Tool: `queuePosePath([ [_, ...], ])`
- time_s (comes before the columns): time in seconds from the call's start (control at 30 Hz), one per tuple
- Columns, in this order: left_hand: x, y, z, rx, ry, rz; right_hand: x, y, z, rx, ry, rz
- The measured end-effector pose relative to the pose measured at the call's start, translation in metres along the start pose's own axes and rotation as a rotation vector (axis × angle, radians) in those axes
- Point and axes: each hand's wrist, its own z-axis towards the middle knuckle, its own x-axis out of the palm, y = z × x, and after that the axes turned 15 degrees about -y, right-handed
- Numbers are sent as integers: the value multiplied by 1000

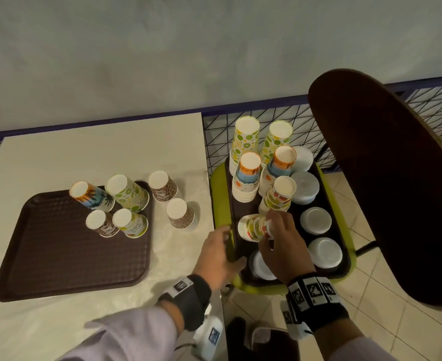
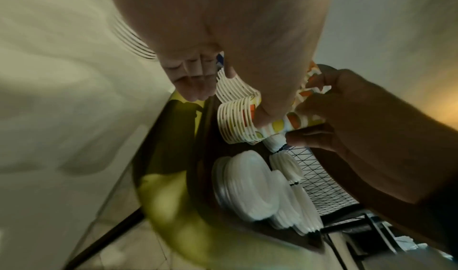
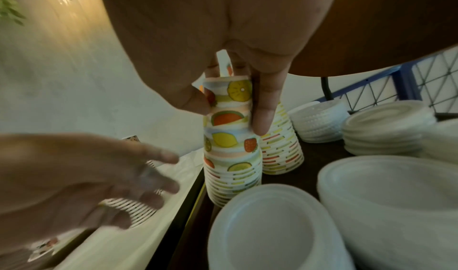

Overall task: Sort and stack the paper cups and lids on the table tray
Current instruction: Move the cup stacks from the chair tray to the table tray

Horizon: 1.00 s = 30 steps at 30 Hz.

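On the brown table tray [image 1: 58,256] at left stand several upside-down printed paper cups [image 1: 128,194]. A second brown tray [image 1: 296,212] on a green seat holds tall cup stacks [image 1: 248,175] and white lid piles [image 1: 316,220]. My right hand [image 1: 268,230] grips the top of a fruit-print cup stack [image 1: 252,227] between thumb and fingers. In the right wrist view that hand [image 3: 228,107] holds the stack [image 3: 230,156] near its upper end. My left hand [image 1: 222,246] hovers with fingers spread at the tray's left edge, just beside the stack [image 2: 238,121], holding nothing.
Two brown-patterned cups [image 1: 161,186] stand on the table to the right of the table tray. A dark brown rounded panel [image 1: 386,178] looms at the right, over the tiled floor. A wire fence [image 1: 279,115] runs behind the seat. More lids [image 3: 272,225] lie near my right wrist.
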Motion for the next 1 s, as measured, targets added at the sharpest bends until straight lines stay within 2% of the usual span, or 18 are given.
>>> queuePosePath([
  [0.07,12,-10,23,84,6,117,-1,-4,-3,30,2,11],
  [0.2,30,-21,52,245,141,290,-3,-8,-5,70,-4,40],
  [0.3,34,-19,49,196,166,240,-3,-9,-6,97,7,71],
  [0.4,30,-19,42,237,118,171,-8,-1,-6,68,-4,128],
  [0.5,20,-21,35,293,19,144,-17,16,-2,-37,-26,206],
  [0.63,7,-19,29,163,-53,-11,-32,40,0,-99,73,297],
  [0.7,1,-13,26,91,-78,-129,-41,39,2,-17,44,336],
  [0.8,-11,-7,17,-33,-104,-319,-50,24,16,294,-179,420],
  [0.87,-18,-4,11,-95,-115,-396,-40,2,29,473,-246,409],
  [0.93,-20,-1,6,-124,-114,-417,-21,-23,41,553,-163,337],
  [1.0,-22,2,2,-130,-94,-412,0,-43,49,560,-61,302],
])
